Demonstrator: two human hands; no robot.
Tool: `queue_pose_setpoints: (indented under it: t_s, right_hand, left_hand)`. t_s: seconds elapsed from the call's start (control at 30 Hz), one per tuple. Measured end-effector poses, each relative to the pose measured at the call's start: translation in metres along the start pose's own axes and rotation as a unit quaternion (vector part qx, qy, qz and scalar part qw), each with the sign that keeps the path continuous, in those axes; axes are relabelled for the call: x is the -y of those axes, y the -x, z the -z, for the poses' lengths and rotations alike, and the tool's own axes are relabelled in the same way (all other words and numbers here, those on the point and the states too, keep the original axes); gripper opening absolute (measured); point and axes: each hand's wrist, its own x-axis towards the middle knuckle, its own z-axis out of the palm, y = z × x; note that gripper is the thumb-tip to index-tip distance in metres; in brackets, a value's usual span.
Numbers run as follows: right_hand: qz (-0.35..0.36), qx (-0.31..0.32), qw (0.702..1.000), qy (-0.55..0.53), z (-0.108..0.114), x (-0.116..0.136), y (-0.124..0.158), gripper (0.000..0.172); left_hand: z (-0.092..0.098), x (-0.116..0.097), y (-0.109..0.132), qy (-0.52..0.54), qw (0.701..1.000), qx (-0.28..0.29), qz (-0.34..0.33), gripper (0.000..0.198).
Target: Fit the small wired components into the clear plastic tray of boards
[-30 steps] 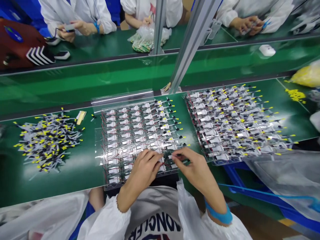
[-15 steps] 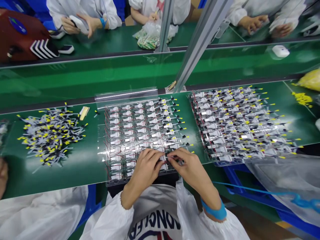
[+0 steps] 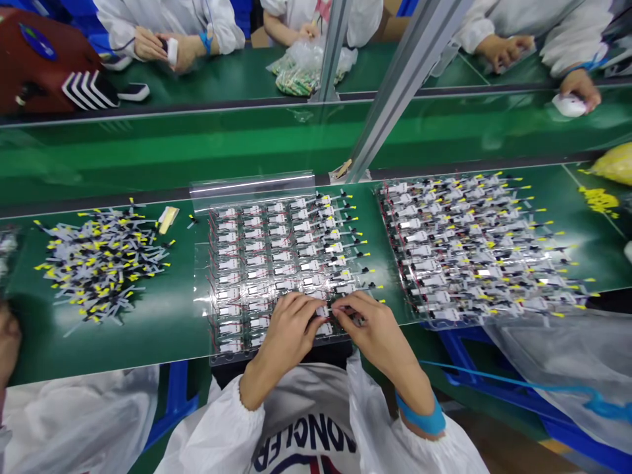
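Observation:
My left hand [image 3: 289, 332] is closed over the lower right of a clear plastic tray [image 3: 201, 280], pinching a small white part [image 3: 322, 311] with thin wires. Close beside it, my right hand [image 3: 372, 326] is also closed, thumb and fingertips pressed together at the wired end of that part. What lies between the right fingertips is too small and covered to make out. Rows of similar white parts with red and black wires fill the tray. Its rightmost column carries black pieces with yellow-tipped leads [image 3: 363, 253].
Left lies a pile of grey-and-black leads with yellow tips [image 3: 106, 260], near a small cream block [image 3: 168, 220]. Another filled tray [image 3: 481, 250] sits right. A clear partition and metal post [image 3: 390, 92] stand ahead. Co-workers' hands handle white devices beyond; another person's hand [image 3: 7, 339] shows at left.
My hands stay almost in place, with slight finger movement at the white part. Across the partition, one co-worker's hand has reached a white device, and another co-worker has turned the device they hold.

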Motion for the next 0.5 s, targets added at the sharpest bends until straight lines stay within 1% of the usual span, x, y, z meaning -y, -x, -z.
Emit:
queue_pose_setpoints:
  t_s: [0.37,0.5]
  right_hand:
    - [-0.01,0.011,1.0,0.003,-0.0017,-0.0017,0.0003,0.017]
    - [-0.018,0.014,1.0,0.007,-0.0027,-0.0028,-0.0012,0.016]
  left_hand:
    - [-0.0009,0.0002,-0.0016,-0.019,1.0,-0.004,-0.001,0.017]
    - [0.0001,0.0002,-0.0024,-0.025,1.0,0.001,-0.016,0.017]
